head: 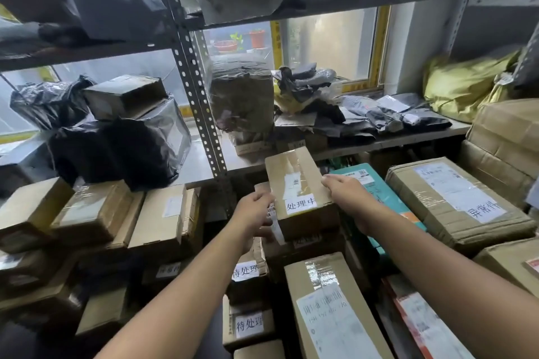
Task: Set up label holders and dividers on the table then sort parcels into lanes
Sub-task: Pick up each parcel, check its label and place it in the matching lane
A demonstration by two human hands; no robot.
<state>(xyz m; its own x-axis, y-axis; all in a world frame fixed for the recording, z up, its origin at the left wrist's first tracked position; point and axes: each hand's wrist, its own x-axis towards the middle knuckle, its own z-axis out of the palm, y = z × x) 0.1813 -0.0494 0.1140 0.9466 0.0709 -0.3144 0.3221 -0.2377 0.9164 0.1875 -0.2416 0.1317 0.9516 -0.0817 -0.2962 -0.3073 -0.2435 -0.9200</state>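
A small cardboard parcel [297, 183] with a white label reading 处理中 sits tilted at centre, on top of other boxes. My left hand [253, 218] grips its left side and my right hand [347, 198] grips its right side. Below it lie boxes with white 待处理 labels [246, 271]. A large carton [455, 201] on the right carries a 异常件 label. A long box [329, 309] with a shipping label lies in front of me.
Stacked cardboard boxes [96, 213] fill the left. A teal parcel [376, 186] lies right of the held box. The metal shelf [393, 140] behind holds black and grey mailer bags; its perforated upright [189, 73] stands at centre left. Yellow bags [466, 87] sit far right.
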